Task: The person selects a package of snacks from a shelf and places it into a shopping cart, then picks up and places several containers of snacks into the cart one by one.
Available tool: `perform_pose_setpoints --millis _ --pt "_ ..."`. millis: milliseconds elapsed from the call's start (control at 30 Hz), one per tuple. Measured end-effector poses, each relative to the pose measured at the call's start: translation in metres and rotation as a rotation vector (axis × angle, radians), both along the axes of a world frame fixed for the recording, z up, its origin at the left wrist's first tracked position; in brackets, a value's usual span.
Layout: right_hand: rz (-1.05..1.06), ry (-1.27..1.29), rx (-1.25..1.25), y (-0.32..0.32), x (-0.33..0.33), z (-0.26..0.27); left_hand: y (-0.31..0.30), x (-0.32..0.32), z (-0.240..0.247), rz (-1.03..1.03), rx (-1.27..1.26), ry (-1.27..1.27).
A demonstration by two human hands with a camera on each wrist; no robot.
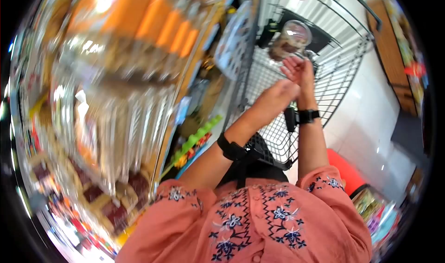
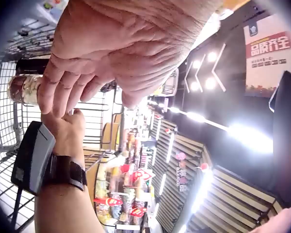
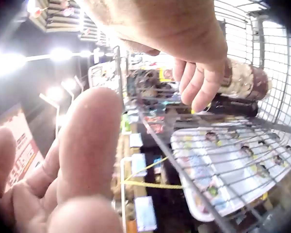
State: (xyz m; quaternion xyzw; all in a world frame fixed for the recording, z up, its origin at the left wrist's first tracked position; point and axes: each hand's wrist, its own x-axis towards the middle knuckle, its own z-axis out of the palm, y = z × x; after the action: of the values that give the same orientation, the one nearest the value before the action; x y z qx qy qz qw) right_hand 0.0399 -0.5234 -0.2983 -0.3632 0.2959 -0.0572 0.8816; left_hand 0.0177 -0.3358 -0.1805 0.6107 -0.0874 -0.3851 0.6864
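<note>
Both of my hands reach over a black wire shopping cart (image 1: 334, 96). Nothing shows in either of them. My left hand (image 1: 278, 98) lies beside the right wrist, and its fingers hang loosely bent in the left wrist view. Farther forward, my right hand (image 1: 299, 73) has its fingers loosely extended near a clear plastic jar (image 1: 292, 38) of brown and pale pieces. That jar lies on its side in the cart in the right wrist view. A flat black item (image 1: 320, 38) is next to it. Black devices are strapped on both wrists.
On the left, shelves hold orange-topped packages (image 1: 153, 17) and clear plastic-wrapped goods (image 1: 125, 124). A pale printed panel (image 3: 223, 170) shows beyond the cart's wire side. To the right stand a wooden display (image 1: 391, 49) and a red object (image 1: 345, 172) close to my side.
</note>
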Motion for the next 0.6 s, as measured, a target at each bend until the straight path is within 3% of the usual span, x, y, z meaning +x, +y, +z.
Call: perform_pose_setpoints --millis 100,233,300,367,400,467,600 --pt "0.287 -0.146 -0.021 0.046 -0.018 0.080 0.060 -0.035 0.064 -0.049 0.040 -0.068" --pt "0.907 -0.294 -0.117 0.131 -0.057 0.176 0.141 -0.079 0.111 0.054 0.061 -0.208" --pt "1.121 -0.274 -0.213 0.174 -0.079 0.208 0.185 -0.104 0.131 0.093 0.086 -0.218" --pt "1.291 -0.221 -0.132 0.215 -0.098 0.227 0.228 -0.132 0.144 0.127 0.102 -0.177" --pt "1.374 -0.249 -0.199 0.235 -0.105 0.231 0.249 -0.148 0.145 0.111 0.150 -0.205" --pt "1.544 -0.389 -0.303 0.271 -0.115 0.230 0.282 -0.191 0.148 0.278 0.115 -0.142" --pt "1.545 -0.306 -0.070 0.342 -0.140 0.234 0.344 -0.269 0.128 0.559 0.125 -0.005"
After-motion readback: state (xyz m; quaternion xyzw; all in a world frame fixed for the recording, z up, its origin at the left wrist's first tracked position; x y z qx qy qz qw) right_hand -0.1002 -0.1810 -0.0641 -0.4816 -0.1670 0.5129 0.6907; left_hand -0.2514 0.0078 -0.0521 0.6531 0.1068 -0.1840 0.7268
